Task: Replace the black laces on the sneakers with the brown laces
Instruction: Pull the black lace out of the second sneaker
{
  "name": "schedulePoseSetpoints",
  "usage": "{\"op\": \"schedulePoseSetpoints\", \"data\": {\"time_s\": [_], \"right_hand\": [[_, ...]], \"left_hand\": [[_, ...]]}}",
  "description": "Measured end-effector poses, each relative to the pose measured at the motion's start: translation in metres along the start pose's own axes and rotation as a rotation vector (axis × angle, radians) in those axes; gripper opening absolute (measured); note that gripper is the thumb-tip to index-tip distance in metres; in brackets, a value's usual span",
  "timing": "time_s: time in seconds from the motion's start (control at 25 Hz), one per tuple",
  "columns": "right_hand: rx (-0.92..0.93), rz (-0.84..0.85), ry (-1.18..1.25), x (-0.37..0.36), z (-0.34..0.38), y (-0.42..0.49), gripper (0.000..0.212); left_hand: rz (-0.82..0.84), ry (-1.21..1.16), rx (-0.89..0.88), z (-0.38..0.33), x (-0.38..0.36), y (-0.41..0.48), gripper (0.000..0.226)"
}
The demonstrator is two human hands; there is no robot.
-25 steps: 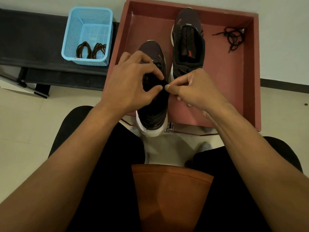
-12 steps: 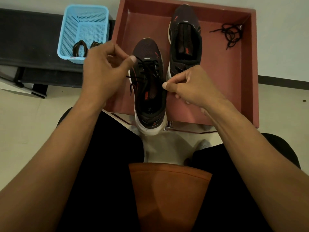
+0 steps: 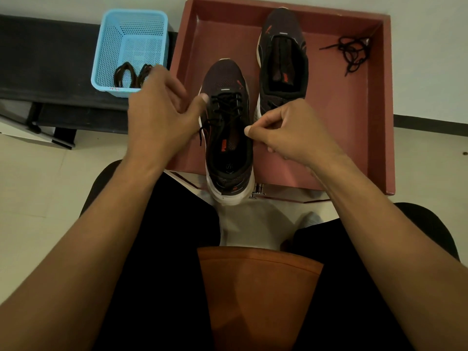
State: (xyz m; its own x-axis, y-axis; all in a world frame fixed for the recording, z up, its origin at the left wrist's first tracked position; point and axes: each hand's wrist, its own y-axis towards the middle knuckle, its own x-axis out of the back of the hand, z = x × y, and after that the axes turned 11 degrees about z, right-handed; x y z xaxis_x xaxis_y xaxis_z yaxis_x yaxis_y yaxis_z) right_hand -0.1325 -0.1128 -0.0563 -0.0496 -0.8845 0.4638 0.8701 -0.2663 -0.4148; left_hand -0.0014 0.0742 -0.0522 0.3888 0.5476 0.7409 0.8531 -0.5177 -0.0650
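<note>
Two dark sneakers lie in a red-brown tray (image 3: 342, 127). The near sneaker (image 3: 229, 160) has a black lace (image 3: 226, 102) threaded through its front eyelets, with one loose end hanging over its left side. My left hand (image 3: 159, 117) hovers just left of that sneaker, thumb straight beside the lace and fingers blurred and spread. My right hand (image 3: 286, 130) pinches the sneaker's right edge between thumb and forefinger. The far sneaker (image 3: 282, 59) has no lace. A removed black lace (image 3: 352, 53) lies in the tray's far right corner. Brown laces (image 3: 126, 74) sit coiled in a blue basket (image 3: 126, 34).
The basket stands on a dark bench (image 3: 45, 59) left of the tray. The tray's near edge overhangs the pale floor by my knees. My legs in black trousers and an orange seat (image 3: 258, 287) fill the lower view.
My left hand pulled the black lace out to the left, then loosened its fingers and the lace end dropped beside the sneaker. My right hand kept its pinch in place.
</note>
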Motion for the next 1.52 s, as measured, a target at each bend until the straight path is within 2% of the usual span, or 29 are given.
{"op": "schedulePoseSetpoints", "data": {"time_s": [0.16,0.36,0.64,0.84,0.96,1.04,1.08,1.2,1.28,1.4,1.52], "right_hand": [[0.082,-0.095,-0.168,-0.005,0.002,0.001,0.010],[0.264,-0.187,-0.289,-0.014,0.003,0.003,0.021],[0.353,-0.210,-0.514,-0.032,0.015,0.015,0.025],[0.400,-0.278,-0.486,-0.030,0.015,0.020,0.014],[0.334,-0.402,-0.367,-0.008,0.008,0.018,0.010],[0.270,-0.457,-0.376,-0.003,0.005,0.015,0.007],[0.263,-0.451,-0.401,-0.006,0.005,0.014,0.007],[0.352,-0.362,-0.467,-0.018,0.014,0.010,0.028],[0.395,-0.286,-0.533,-0.024,0.022,0.007,0.035],[0.376,-0.232,-0.636,-0.033,0.026,0.005,0.031],[0.403,-0.272,-0.629,-0.035,0.025,0.009,0.021]], "left_hand": [[0.250,0.158,-0.022,-0.008,-0.010,-0.012,0.039],[0.228,0.140,0.027,-0.009,-0.007,-0.013,0.030],[0.374,-0.073,0.151,-0.008,0.000,-0.012,0.013],[0.377,-0.122,0.189,-0.004,0.001,-0.010,0.013],[0.371,-0.142,0.191,0.000,0.001,-0.008,0.014],[0.369,-0.141,0.182,0.001,0.001,-0.007,0.014],[0.369,-0.135,0.176,0.002,0.001,-0.007,0.013],[0.370,-0.124,0.165,0.003,0.000,-0.006,0.014],[0.375,-0.118,0.156,0.004,0.000,-0.006,0.015],[0.382,-0.105,0.149,0.005,0.001,-0.006,0.018],[0.371,-0.131,0.157,0.006,0.000,-0.006,0.017]]}}
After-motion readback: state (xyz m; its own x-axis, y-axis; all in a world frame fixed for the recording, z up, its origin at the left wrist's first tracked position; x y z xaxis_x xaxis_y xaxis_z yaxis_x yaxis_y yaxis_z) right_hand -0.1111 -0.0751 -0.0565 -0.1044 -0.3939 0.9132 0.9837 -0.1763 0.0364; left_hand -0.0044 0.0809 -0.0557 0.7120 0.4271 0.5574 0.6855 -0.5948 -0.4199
